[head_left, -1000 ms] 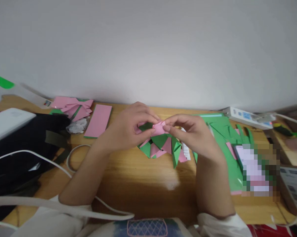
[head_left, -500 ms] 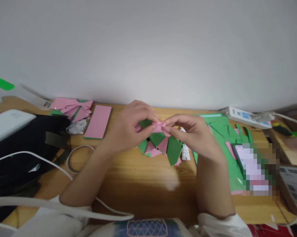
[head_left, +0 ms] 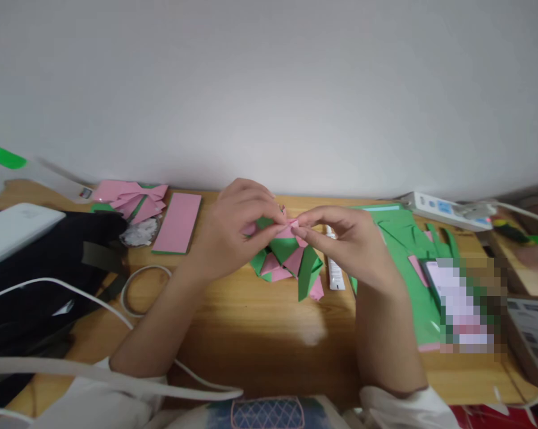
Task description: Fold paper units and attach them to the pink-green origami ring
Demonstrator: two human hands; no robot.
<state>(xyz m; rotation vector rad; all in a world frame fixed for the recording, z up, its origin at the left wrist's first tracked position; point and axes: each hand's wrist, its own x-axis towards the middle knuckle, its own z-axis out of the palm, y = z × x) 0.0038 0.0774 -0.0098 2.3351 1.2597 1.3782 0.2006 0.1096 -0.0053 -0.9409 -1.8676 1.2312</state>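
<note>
Over the middle of the wooden table (head_left: 251, 333), my left hand (head_left: 242, 229) and my right hand (head_left: 349, 238) pinch a pink and green folded paper piece (head_left: 284, 247) from both sides. Thumb and finger of each hand meet close together at its pink upper part. Green and pink flaps hang below the fingers, and one green flap points down on the right. Part of the piece is hidden behind my left fingers. A white tube (head_left: 335, 271) lies beside my right hand.
Left: folded pink paper bow (head_left: 141, 196), pink card (head_left: 177, 223), small clear bag (head_left: 140, 231), white cable ring (head_left: 124, 292), black bag (head_left: 36, 262). Right: green paper sheets (head_left: 398, 238), phone (head_left: 456, 298), power strip (head_left: 447, 210). A grey wall (head_left: 269, 95) stands behind.
The held paper's lower flaps have shifted a little left, with the right green flap now narrower and turned, and more of the tube shows. Both hands keep their pinch in nearly the same place.
</note>
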